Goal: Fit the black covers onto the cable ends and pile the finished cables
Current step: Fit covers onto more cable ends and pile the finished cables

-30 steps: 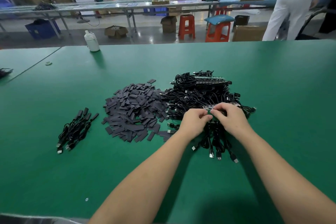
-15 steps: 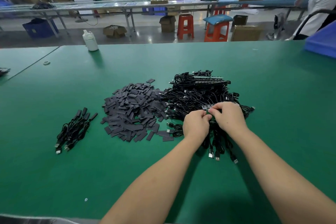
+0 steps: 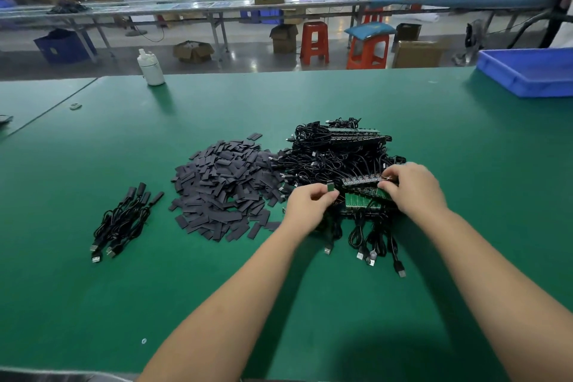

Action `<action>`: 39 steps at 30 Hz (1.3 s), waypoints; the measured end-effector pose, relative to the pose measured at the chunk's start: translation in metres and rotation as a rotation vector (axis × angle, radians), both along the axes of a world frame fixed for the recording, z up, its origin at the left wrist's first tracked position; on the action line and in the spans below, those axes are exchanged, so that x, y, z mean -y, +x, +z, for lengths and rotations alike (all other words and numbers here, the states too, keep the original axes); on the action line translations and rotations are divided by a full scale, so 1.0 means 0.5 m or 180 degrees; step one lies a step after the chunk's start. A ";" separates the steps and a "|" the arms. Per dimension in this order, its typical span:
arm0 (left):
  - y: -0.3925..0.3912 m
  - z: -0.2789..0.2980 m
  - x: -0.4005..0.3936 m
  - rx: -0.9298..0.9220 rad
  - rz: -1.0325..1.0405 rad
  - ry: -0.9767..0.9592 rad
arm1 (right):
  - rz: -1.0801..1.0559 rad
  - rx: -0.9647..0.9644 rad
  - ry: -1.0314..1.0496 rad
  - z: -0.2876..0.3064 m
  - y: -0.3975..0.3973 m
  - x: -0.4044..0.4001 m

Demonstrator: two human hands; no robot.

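What we cannot make out

Our left hand (image 3: 310, 205) hides most of the small piece it pinches; our right hand (image 3: 412, 189) covers the green boards' (image 3: 361, 200) far end.

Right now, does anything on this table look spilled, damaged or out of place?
Nothing looks damaged. A few black covers lie loose beyond their heap, and two small rings sit stray on the green table. That is minor scatter.

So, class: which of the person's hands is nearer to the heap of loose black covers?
Left. The left hand sits at the right edge of the heap of black covers; the right hand is farther right, over the cables.
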State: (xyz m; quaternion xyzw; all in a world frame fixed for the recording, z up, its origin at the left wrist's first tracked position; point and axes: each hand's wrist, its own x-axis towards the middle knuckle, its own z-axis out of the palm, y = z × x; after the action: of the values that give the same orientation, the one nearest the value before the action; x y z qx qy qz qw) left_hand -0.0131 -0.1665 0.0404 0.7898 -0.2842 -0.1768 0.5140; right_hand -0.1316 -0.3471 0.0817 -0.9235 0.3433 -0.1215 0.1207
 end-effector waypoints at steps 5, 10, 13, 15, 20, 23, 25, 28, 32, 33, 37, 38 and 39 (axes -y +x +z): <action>0.033 0.028 -0.056 0.0353 -0.0120 -0.0245 | 0.0480 0.0853 -0.0194 -0.010 0.008 -0.045; 0.034 0.073 -0.087 -0.0116 -0.0502 -0.0796 | 0.0966 0.1190 0.3297 -0.012 0.051 -0.159; 0.036 0.074 -0.102 -0.0154 -0.0445 -0.0861 | 0.0903 0.1417 0.4130 -0.028 0.069 -0.214; 0.047 0.062 -0.119 -0.0201 -0.0484 -0.0722 | 0.0881 0.1273 0.3787 -0.042 0.072 -0.232; 0.067 0.003 -0.169 -0.0402 -0.0693 -0.0224 | 0.0952 0.0827 0.2982 -0.080 0.067 -0.242; 0.068 -0.028 -0.184 -0.0484 -0.0691 -0.0095 | 0.0916 0.0652 0.2947 -0.095 0.076 -0.251; 0.074 -0.038 -0.190 -0.0546 -0.0639 -0.0089 | 0.0922 0.0478 0.3101 -0.101 0.087 -0.257; 0.085 -0.046 -0.198 -0.0606 -0.0681 -0.0041 | 0.1013 0.0258 0.3414 -0.104 0.099 -0.267; 0.110 -0.056 -0.214 -0.0246 -0.0567 0.0271 | 0.1123 -0.0027 0.2992 -0.121 0.109 -0.272; 0.123 -0.059 -0.219 0.0118 -0.0386 0.0468 | 0.1094 -0.0136 0.2798 -0.128 0.113 -0.273; 0.186 -0.076 -0.252 0.1575 0.0248 0.1636 | 0.0896 -0.0353 0.2223 -0.170 0.120 -0.288; 0.201 -0.084 -0.258 0.1647 0.0259 0.1856 | 0.0845 -0.0338 0.2135 -0.182 0.120 -0.294; 0.213 -0.091 -0.263 0.1643 0.0238 0.2038 | 0.0803 -0.0328 0.2028 -0.194 0.120 -0.299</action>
State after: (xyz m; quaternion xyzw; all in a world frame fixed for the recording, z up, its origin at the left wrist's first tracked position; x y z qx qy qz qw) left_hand 0.0933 -0.0349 -0.0049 0.9380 -0.3055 -0.0337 0.1603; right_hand -0.0716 -0.1979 -0.0151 -0.8795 0.2528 0.0545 0.3996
